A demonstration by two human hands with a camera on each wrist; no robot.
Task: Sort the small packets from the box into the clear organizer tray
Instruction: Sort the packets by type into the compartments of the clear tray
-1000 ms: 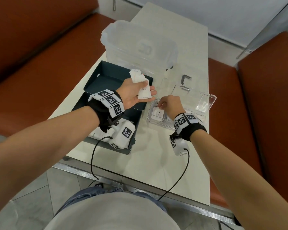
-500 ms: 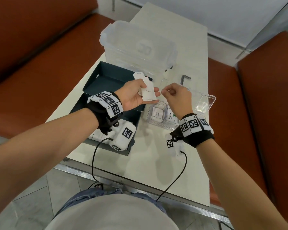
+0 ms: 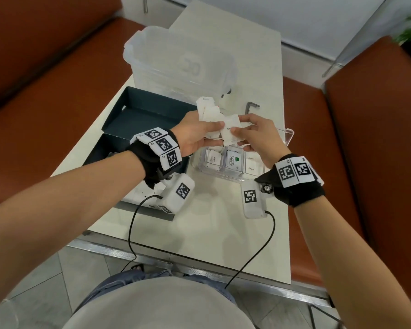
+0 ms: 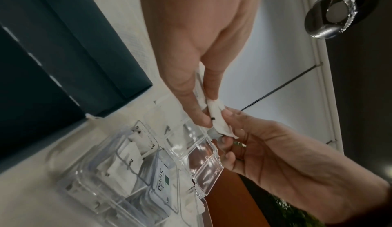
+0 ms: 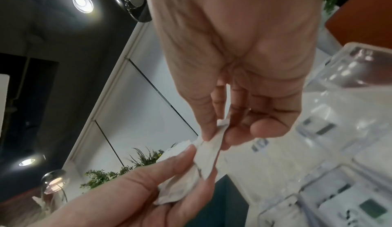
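- Bare forearms, no sleeves; each wrist carries a black fabric strap (image 3: 301,193) wrapped in a band of white tiles printed with black square markers (image 3: 160,148).
- A white camera housing (image 3: 253,200) with its own marker hangs under each wrist, fixed by a knurled screw (image 3: 266,187).
- A thin black cable (image 3: 252,257) runs from each housing toward 6 o'clock.
- Light grey top (image 3: 157,305), blue-grey trousers.

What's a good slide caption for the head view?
Both hands, left and right, pinch a white packet above the clear tray; the left also holds more packets.
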